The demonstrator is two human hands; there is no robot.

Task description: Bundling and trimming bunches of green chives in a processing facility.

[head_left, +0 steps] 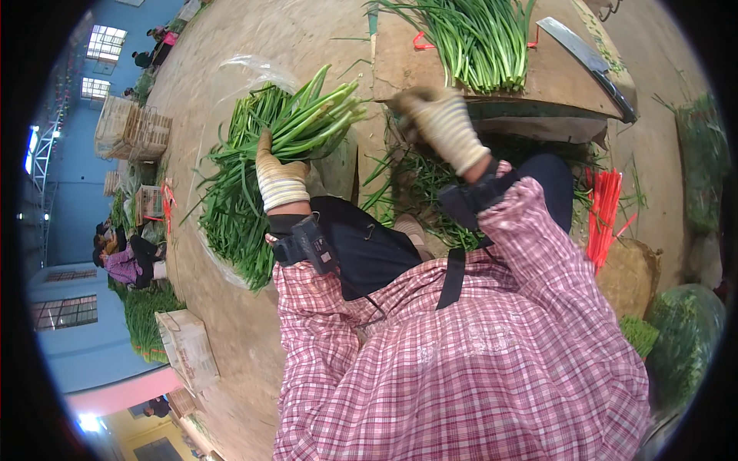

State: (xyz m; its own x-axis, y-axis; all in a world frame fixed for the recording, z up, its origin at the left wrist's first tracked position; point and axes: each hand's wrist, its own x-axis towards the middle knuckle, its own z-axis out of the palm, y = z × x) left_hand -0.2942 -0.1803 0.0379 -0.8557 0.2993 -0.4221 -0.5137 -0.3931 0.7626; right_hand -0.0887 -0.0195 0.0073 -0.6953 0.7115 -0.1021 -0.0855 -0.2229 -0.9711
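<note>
My left hand (281,175), in a glove with a striped cuff, is closed around a bunch of garlic chives (319,121), the pale cut ends pointing right. Under it a heap of chives (240,223) lies on a clear plastic sheet or bag (257,71). My right hand (440,127), also gloved, hovers by the near left edge of a wooden board (403,71). Motion smears its fingers, so what they hold, if anything, cannot be made out. Another chive bunch (484,46) rests on the board over a red tie, left of a large knife (580,55).
Loose green trimmings (427,188) litter the ground below the board. Red ties (603,211) lie right of my knee. Bagged greens (688,330) stand at the right. Crates (188,349) and other people (131,261) are far off at the left.
</note>
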